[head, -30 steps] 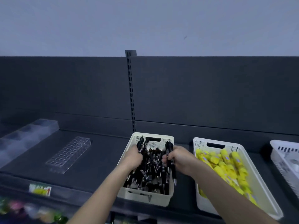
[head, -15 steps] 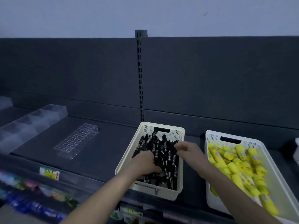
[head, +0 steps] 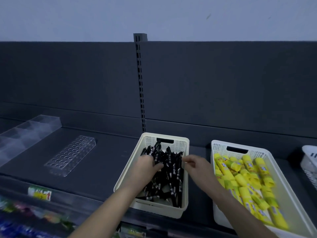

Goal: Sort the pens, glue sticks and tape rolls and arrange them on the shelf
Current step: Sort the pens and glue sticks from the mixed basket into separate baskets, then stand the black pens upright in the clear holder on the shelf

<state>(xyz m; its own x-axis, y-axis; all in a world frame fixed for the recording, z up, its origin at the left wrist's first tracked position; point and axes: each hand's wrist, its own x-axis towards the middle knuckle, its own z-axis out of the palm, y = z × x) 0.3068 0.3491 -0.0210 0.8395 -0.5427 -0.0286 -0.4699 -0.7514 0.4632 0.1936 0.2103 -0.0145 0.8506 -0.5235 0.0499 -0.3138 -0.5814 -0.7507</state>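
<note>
Pens (head: 164, 169) lay heaped in the cream basket (head: 178, 143) at the middle of the shelf (head: 103, 160), none of them yet stood anywhere else. My left grip (head: 145, 167) was sunk into the heap at its left side, fingers curled round a bunch of them. My right grip (head: 197, 166) hovered over the basket's right rim with thumb and forefinger drawn together. Whether it pinched a pen end or only air I could not tell through the blur.

Glue sticks (head: 243, 182) filled the white basket (head: 221, 148) just to the right, also loose and unarranged. To the left, well apart, sat a clear rack (head: 70, 155) full of round holes, every hole bare, and beyond it a clear stepped tray (head: 29, 131) holding nothing I could see. I judged the sorting into kinds mostly done and the arranging hardly begun.

A third basket (head: 308, 162) was cut off at the right edge, its contents too dim to name, so no tape rolls could be confirmed. The goods on the lower shelf (head: 25, 217) were smeared beyond reading.
</note>
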